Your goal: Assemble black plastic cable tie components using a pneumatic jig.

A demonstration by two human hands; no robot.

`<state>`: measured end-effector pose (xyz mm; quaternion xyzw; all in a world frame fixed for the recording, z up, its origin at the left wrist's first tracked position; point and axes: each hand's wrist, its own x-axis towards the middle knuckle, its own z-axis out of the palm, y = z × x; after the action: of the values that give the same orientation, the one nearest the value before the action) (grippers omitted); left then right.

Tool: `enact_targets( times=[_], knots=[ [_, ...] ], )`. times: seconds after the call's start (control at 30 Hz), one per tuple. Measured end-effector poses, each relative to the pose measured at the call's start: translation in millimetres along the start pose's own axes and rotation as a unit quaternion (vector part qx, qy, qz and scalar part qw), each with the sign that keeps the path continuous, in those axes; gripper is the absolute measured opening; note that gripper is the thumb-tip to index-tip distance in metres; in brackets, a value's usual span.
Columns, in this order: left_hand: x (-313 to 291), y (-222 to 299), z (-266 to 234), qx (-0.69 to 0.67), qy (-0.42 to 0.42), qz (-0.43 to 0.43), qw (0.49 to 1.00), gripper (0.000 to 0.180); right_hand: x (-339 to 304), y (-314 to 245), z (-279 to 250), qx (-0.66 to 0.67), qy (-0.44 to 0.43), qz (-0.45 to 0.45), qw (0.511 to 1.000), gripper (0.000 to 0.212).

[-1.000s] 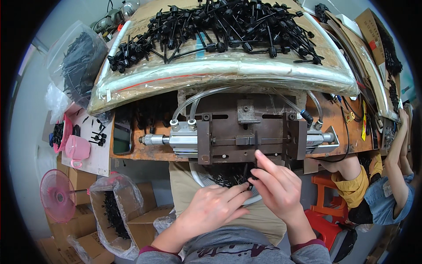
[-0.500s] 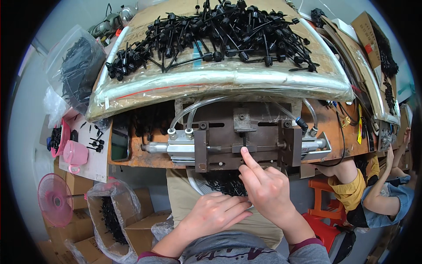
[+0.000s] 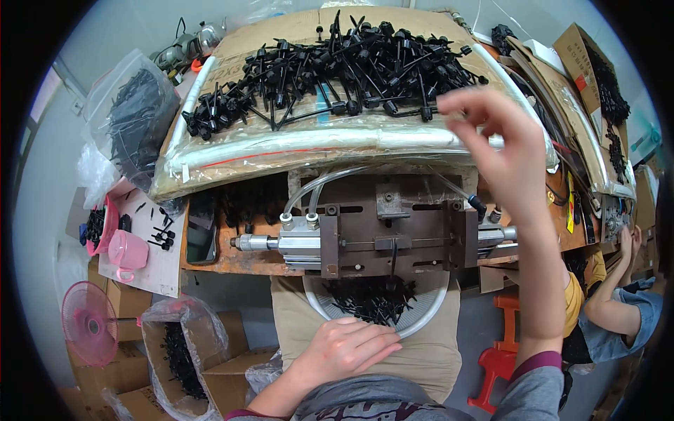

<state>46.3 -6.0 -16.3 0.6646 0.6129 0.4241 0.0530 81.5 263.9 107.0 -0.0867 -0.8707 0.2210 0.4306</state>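
My right hand (image 3: pixel 495 144) is raised over the right end of a heap of black stemmed plastic parts (image 3: pixel 351 67). Its fingers are curled with thumb and index apart, a little blurred, and nothing shows between them. My left hand (image 3: pixel 351 347) lies flat on my lap, fingers extended, beside the pale rim of a round basket (image 3: pixel 428 316) that contains many black parts (image 3: pixel 368 298). Above the basket is a brown metal clamping fixture (image 3: pixel 358 245) with silver air cylinders (image 3: pixel 300 245) at its sides. One black stemmed part (image 3: pixel 394 263) hangs down or drops between its centre block and the basket.
The heap lies on a plastic-wrapped cardboard board (image 3: pixel 232 158). Clear hoses (image 3: pixel 302 189) arch over the fixture. A phone (image 3: pixel 202 235), pink cup (image 3: pixel 128 250) and pink fan (image 3: pixel 91 324) are left; an orange-red stool (image 3: pixel 495 372) and another person's arms (image 3: pixel 614 281) are right.
My right hand has left the fixture's centre and risen up and right to the heap. The black stemmed part in the fixture now sits lower, over the basket. The left hand stays on my lap.
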Motion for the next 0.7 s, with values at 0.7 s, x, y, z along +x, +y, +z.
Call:
enact_targets(
  times=[0.7],
  knots=[
    [-7.8, -7.0, 1.2, -0.055, 0.048, -0.012, 0.997, 0.008, 62.5, 53.0, 45.6, -0.353, -0.201, -0.221, 0.887, 0.050]
  ],
)
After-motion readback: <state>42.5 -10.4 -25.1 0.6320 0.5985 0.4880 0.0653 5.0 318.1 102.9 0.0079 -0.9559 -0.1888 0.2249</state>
